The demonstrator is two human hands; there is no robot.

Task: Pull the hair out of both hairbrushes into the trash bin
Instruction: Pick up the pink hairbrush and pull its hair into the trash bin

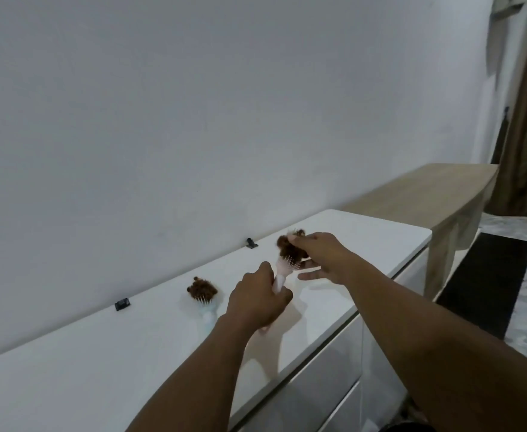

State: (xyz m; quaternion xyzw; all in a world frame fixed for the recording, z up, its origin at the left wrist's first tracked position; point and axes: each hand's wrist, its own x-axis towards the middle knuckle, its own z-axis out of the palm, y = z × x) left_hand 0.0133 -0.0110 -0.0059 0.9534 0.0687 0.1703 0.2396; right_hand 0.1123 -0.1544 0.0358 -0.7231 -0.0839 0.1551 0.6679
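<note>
- White cabinet top (68, 369): long and glossy, set against a plain grey-white wall (193, 104); drawer fronts show below its near edge. Everything else is placed from it.
- Wooden bench (427, 194): past the cabinet top's far right end, along the same wall.
- Dark mat (486, 282): on the marbled floor to the right of the cabinet top, beside the bench leg.
- Left hand (256, 299): over the middle of the cabinet top, fingers closed round the handle of the pink hairbrush (282, 271), which is lifted clear of the surface, head pointing away.
- Right hand (321, 257): over the cabinet top, just right of the left hand. Thumb and forefinger pinch the clump of brown hair (290, 249) sitting on the pink brush's bristles; the other fingers are spread loose below it.
- Blue hairbrush (207, 310): lying flat on the cabinet top, left of the left hand, untouched, head toward the wall.
- Second brown hair clump (201, 289): packed into the blue brush's bristles.
- Two small black clips (122, 304) (251, 243): on the cabinet top's back edge at the wall, well apart.
</note>
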